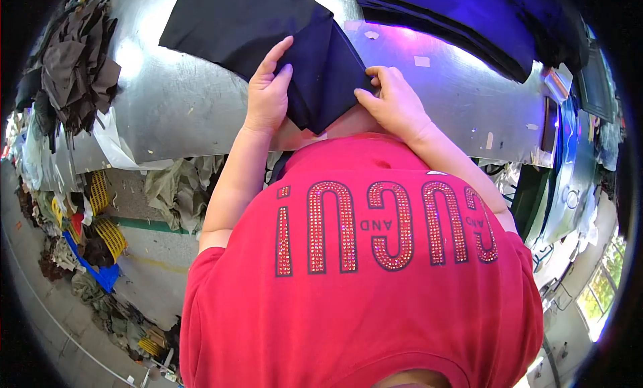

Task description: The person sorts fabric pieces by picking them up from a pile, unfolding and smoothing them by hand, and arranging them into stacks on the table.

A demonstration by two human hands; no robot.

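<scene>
violet light (402, 39) tints the metal table (181, 113), grey floor (53, 301) below, bright window (603, 291) right.

"Bright?"
"Very. White glare burns across the flat, silvery metal table (191, 113), towards upper left."
"And the purple?"
"A violet-blue glow, on the table and the stacked dark fabric sheets (455, 19), upper right."
"Sharpness?"
"Crisp on the red short-sleeved fabric shirt (368, 321); the folded black fabric (241, 23) loses detail."
"Edges?"
"Fisheye-bent, black at the corners; the slanted glass window (606, 287) partly washes out."
</scene>
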